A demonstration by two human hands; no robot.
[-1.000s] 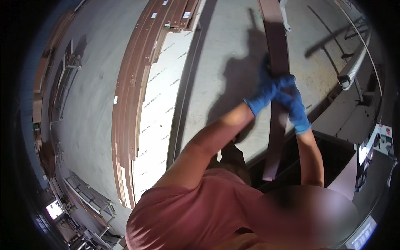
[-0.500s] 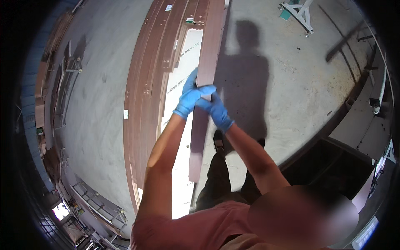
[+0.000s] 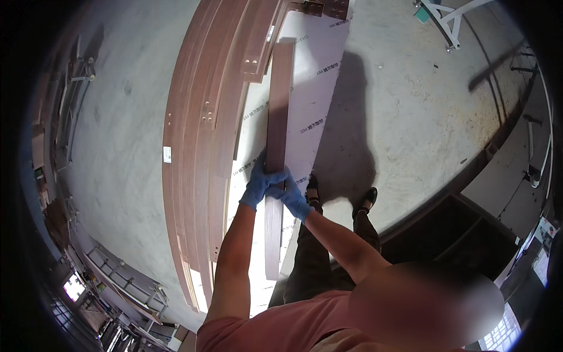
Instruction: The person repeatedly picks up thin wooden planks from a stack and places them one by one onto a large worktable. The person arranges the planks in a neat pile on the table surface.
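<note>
A narrow brown wood-grain plank (image 3: 278, 111) stretches away from me over a white printed sheet (image 3: 314, 94). My left hand (image 3: 258, 185), in a blue glove, grips its left side with the thumb lying across the top. Just to the right, my right hand (image 3: 291, 198), gloved alike, is closed at the plank's right side, its fingers partly hidden. A brown length (image 3: 273, 240) shows on the near side of my hands; whether it is the same plank or a separate one, I cannot tell.
Long brown boards (image 3: 196, 135) lie side by side left of the sheet, some with drilled holes. A dark open cabinet (image 3: 451, 234) stands at the lower right. At the far right is a white metal stand (image 3: 448, 23). Metal racks (image 3: 126, 281) line the left side.
Both hands have come nearer to me and slightly left with the plank. Its far end now shows, and more of the white sheet is uncovered on the right.
</note>
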